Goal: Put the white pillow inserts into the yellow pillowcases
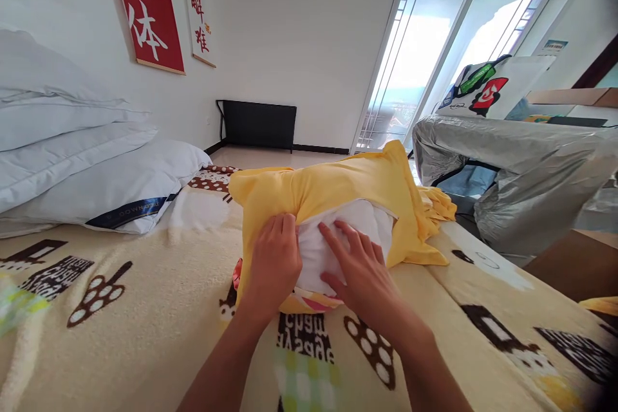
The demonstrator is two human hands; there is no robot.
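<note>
A yellow pillowcase [347,177] lies on the bed in front of me, partly around a white pillow [311,261] that shows through its opening. My left hand [277,261] is closed on the pillowcase's edge at the left of the opening, fingers curled. On the white pillow rests my right hand [362,264], its fingers spread and pressing into the surface. Under the pillow's near side, a strip of cloth with pink and yellow pattern peeks out. More bunched yellow fabric [437,205] lies behind the right side of the pillowcase.
A cream blanket [159,322] with brown prints covers the bed. Several white pillows [120,174] are stacked at the left. To the right stand a silver-covered piece [545,167], a cardboard box [574,264] and a white bag [512,87]. A black panel [261,123] leans near the far wall.
</note>
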